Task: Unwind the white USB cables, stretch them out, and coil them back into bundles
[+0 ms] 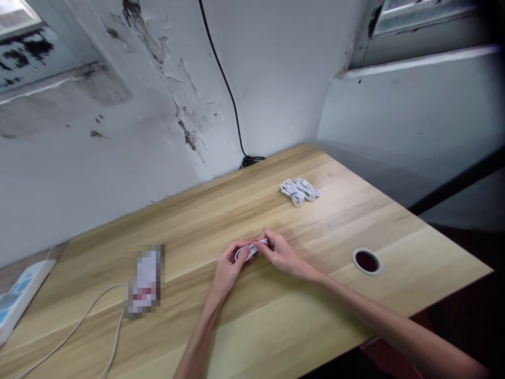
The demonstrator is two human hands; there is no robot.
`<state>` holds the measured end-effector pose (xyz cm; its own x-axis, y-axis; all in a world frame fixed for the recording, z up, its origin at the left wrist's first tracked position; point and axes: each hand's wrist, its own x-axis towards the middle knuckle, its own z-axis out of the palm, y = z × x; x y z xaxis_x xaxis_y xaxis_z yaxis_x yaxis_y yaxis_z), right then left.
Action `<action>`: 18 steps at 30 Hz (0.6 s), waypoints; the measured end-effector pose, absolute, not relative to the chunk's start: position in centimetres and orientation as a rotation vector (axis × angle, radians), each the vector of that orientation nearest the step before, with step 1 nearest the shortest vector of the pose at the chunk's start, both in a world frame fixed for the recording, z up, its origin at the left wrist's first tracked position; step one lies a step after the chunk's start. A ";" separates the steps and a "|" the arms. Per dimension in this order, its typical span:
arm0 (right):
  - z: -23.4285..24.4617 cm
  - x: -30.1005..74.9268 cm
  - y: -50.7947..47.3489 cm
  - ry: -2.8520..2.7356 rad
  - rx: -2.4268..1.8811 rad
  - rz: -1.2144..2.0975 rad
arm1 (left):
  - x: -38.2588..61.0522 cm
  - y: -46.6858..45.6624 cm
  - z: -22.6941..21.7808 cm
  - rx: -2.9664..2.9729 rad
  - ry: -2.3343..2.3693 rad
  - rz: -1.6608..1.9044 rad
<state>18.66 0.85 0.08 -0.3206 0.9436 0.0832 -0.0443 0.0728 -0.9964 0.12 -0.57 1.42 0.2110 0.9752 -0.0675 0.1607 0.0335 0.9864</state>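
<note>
Near the middle of the wooden table [189, 295], a coiled white cable [246, 253] is pinched between both my hands. My left hand [230, 266] grips the loop's left end, thumb on top. At the other end, my right hand [281, 253] has its fingers closed round the bundle. Parts of the coil are hidden behind the fingers. Farther back and to the right lie bundled white cables [300, 190], side by side and tied with a dark band.
At left lies a blurred-out flat object [145, 284], with a thin white cord [84, 321] beside it. A white and blue power strip [23, 292] sits at the far left. A black cable [224, 79] hangs down the wall. At right is a round cable hole [367, 261].
</note>
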 end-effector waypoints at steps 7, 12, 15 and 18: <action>0.2 18.6 1.0 -1.398 -0.945 1.485 | 0.2 -0.6 1.4 1.367 1.154 0.890; 0.3 18.6 1.0 -1.369 -0.938 1.505 | 0.1 -0.5 1.3 1.334 1.132 0.883; 0.2 18.6 1.0 -1.371 -0.925 1.515 | 0.1 -0.4 1.4 1.328 1.150 0.870; 0.0 18.6 1.0 -1.392 -0.923 1.507 | 0.2 -0.5 1.5 1.324 1.164 0.877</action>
<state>18.64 0.97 0.02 -0.3538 0.9347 0.0340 -0.1083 -0.0048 -0.9941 0.15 -0.46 1.46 0.2399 0.9622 -0.1290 0.1412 0.0969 0.9852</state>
